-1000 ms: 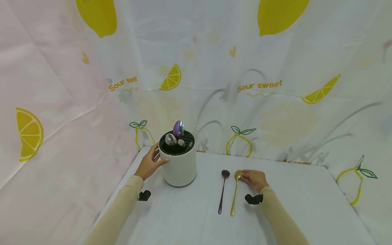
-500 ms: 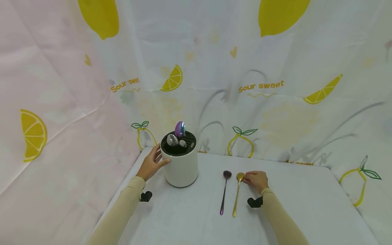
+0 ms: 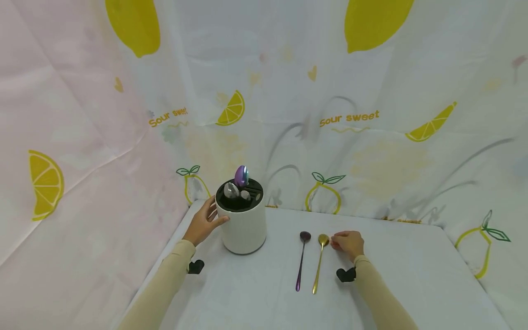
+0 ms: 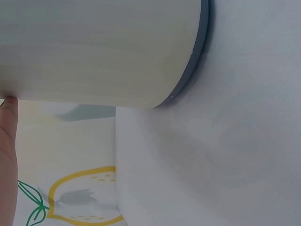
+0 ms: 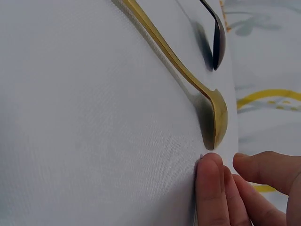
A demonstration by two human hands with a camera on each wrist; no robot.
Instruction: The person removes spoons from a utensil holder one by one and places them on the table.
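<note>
My left hand holds the near left side of a white cylindrical cutlery holder, its thumb across the front. Spoons stand bowl-up in the holder's black slotted top, one iridescent purple and one silver. In the left wrist view, one digit touches the holder's wall. On the table to the right lie a dark purple spoon and a gold spoon, side by side. Just right of the gold spoon's bowl is my right hand, thumb and fingers apart, fingers loosely bent and holding nothing.
A white cloth covers the table. Behind and to the left hang lemon-print cloth walls, close to the table's far edge. The holder stands near the left rear corner.
My right hand has let go of the gold spoon's bowl and drawn slightly right. The gold spoon stays on the table. My left hand remains on the holder.
</note>
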